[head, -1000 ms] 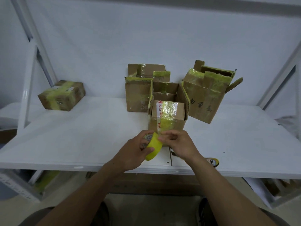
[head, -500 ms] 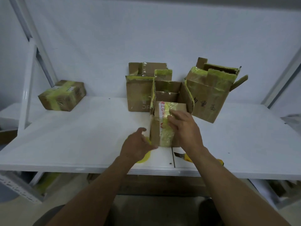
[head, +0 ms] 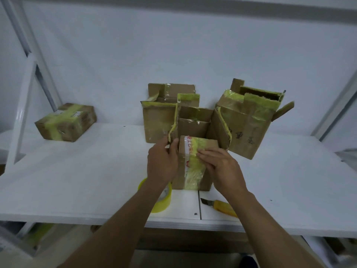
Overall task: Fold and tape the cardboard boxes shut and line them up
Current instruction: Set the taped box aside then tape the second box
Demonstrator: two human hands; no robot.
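**Open box** (head: 194, 171): middle of the bench (head: 77, 180), towards its 6 o'clock edge. Upright, top flaps raised. A strip of yellow tape and a white strip with red print run down its front.

**Left hand** (head: 162, 163): at the open box's 9 o'clock side. Thumb and fingers pinch the lower end of the left flap.

**Right hand** (head: 222, 167): at the open box's 3 o'clock front corner. Fingers nearly straight, laid flat on the yellow tape, grasping nothing.

**Tape roll** (head: 164, 205): yellow, on the bench at 7 o'clock from the open box and just beside it. Partly covered by the left forearm.

**Knife** (head: 222, 206): yellow handle, blade out, lying flat at 5 o'clock from the open box.

**Second box** (head: 157, 120): open, directly behind at 11 o'clock.

**Third box** (head: 249, 126): open, tilted, at 2 o'clock. Yellow tape on its flaps, handwriting on its side.

**Sealed box** (head: 65, 121): closed, banded in yellow tape, well apart at 9 o'clock.
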